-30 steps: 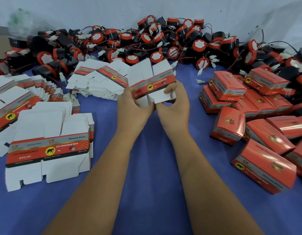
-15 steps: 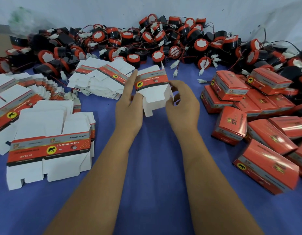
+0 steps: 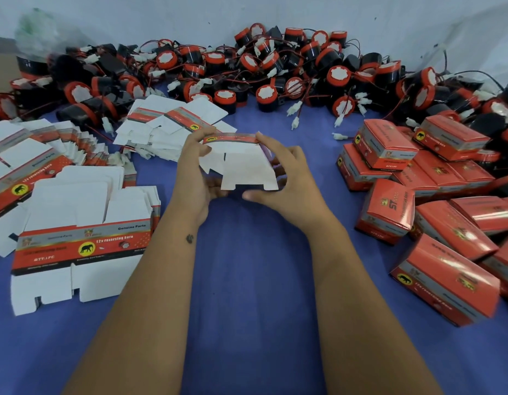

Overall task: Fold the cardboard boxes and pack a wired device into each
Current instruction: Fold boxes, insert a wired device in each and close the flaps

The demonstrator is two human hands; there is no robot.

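I hold a partly opened cardboard box above the middle of the blue table, its white bottom flaps hanging toward me and its red printed band on top. My left hand grips the box's left side, thumb on the top edge. My right hand grips the right side, fingers curled over the top corner and thumb under the flap. A big heap of red-and-black wired devices with white plugs lies along the back wall.
Flat unfolded boxes lie stacked at the near left, fanned at the far left and piled behind my hands. Several closed red boxes crowd the right side. Blue cloth shows between my forearms.
The flat blank has been opened into a tube shape, tilted and brought closer to me, so its white flaps now face me. Both hands shifted to its sides.
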